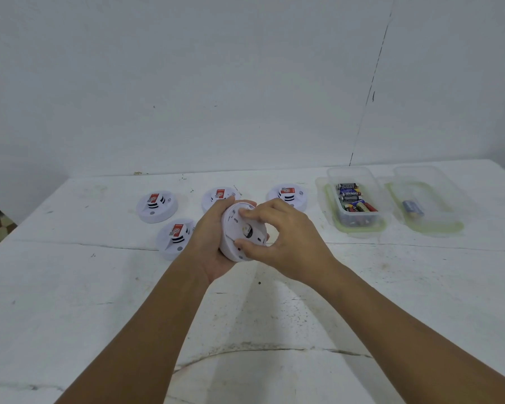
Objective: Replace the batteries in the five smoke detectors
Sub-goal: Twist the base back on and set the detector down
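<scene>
- Smoke detector (239, 231): a round white plastic disc that I hold above the surface (99, 301), tilted on edge with its underside facing me. A dark opening shows near the middle of that underside.
- Left hand (213, 243): it cups the disc from behind and below, fingers curled round the far rim, so this grip is closed on the unit.
- Right hand (280, 237): thumb and fingertips pinch the near face and rim of the same disc; this grip is also fastened on it.
- Four other detectors lie flat on the surface behind my hands, each a smooth white dome with black vent slots and a red label: the far-left detector (157, 206), the near-left detector (175, 238), the middle detector (219, 196) partly hidden by my left hand, and the right detector (287, 195).
- Battery box (354, 199): a clear rectangular plastic tub to the right of the detectors, holding a loose pile of cylindrical cells, several black and some red and yellow.
- Second box (426, 199): a matching clear tub just beside the first, with one blue cylindrical battery (412, 207) inside.
- The surface is white, matt, scuffed and cracked.
</scene>
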